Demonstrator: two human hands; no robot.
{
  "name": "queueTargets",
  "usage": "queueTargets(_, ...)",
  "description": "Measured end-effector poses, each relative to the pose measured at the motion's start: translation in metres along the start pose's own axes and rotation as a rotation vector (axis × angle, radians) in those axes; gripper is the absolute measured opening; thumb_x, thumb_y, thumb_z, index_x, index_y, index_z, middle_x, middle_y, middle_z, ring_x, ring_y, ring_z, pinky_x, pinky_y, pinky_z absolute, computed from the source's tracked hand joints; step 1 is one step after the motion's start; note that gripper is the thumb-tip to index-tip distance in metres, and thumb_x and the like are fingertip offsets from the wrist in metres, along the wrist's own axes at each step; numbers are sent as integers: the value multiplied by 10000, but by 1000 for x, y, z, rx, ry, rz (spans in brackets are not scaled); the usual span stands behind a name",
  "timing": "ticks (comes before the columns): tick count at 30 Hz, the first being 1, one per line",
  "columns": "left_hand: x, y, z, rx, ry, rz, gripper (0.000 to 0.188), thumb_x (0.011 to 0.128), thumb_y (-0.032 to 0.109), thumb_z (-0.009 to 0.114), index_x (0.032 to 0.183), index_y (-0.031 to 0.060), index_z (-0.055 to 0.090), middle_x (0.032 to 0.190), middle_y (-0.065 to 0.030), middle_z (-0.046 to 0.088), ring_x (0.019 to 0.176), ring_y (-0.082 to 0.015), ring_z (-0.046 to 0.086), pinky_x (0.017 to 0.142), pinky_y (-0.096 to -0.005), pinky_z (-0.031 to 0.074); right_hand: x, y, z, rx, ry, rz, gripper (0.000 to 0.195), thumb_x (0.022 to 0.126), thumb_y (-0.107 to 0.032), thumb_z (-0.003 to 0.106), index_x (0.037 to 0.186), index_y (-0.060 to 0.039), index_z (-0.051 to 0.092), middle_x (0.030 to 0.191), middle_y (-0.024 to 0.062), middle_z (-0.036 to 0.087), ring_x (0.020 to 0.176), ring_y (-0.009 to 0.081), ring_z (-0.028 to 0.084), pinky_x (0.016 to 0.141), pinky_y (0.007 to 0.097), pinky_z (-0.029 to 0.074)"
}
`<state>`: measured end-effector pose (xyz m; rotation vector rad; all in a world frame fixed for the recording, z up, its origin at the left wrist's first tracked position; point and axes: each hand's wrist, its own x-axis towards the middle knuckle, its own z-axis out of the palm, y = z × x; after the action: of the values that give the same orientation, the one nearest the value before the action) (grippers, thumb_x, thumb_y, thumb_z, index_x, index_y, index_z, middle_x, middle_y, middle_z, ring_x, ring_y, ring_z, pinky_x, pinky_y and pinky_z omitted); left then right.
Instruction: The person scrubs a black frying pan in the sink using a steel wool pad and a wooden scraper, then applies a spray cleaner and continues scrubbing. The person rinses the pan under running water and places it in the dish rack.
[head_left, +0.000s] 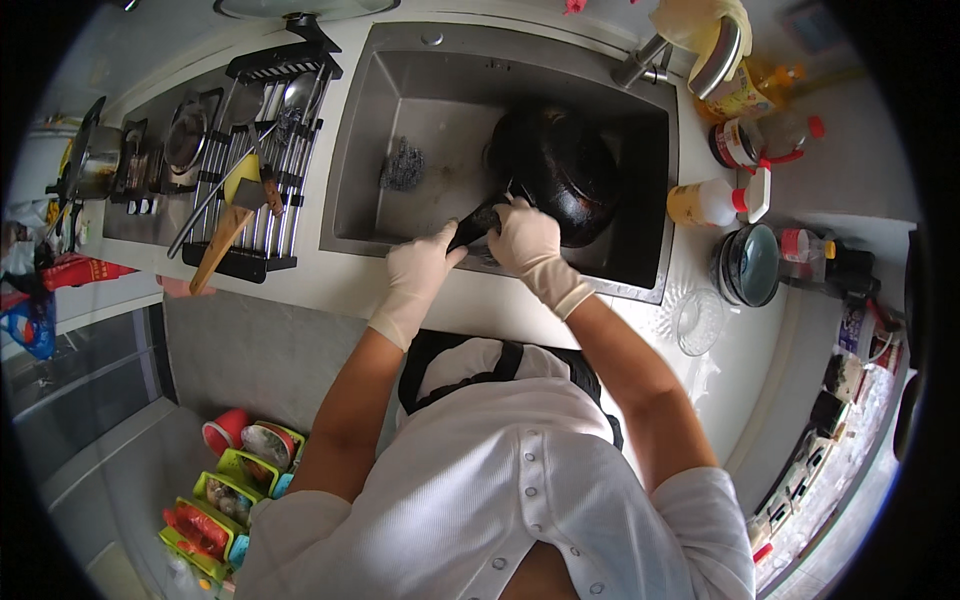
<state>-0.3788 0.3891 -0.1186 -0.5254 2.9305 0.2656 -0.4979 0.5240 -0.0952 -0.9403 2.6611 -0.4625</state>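
A black wok (574, 176) lies tilted in the steel sink (442, 67), its dark surface shiny in places. Its black handle reaches toward the sink's front edge. My left hand (424, 259), in a pale glove, grips the end of the handle. Farther along, where the handle meets the wok, is my right hand (529, 232), gloved too, with its fingers closed around something there; what it holds is mostly hidden. A steel wool scourer (403, 165) rests on the left part of the sink floor, apart from both hands.
Left of the sink, a drying rack (281, 225) bears a wooden-handled scraper (225, 240) and other utensils. The faucet (641, 64) stands at the back right. Along the right side are a spray bottle (705, 202), stacked bowls (752, 264) and a glass bowl (699, 322).
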Motion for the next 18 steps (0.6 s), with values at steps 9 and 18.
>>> queueTargets(9,4,0,1,24,-24,-26,484,794,504,648,1229,298,599,692,-69,666,627,-251,663,532,-392,507,-12,-1,15,128,184,-129,241,759,-231,637,978,-138,677,1005,135,648,800,303,667,687,386,552)
queueTargets(18,-1,-6,13,115,68,17,461,783,535,645,1159,269,646,634,-48,647,538,-242,639,510,-388,500,-25,-12,34,191,199,-152,332,738,-270,651,1049,-153,651,1023,147,635,775,319,665,652,411,551)
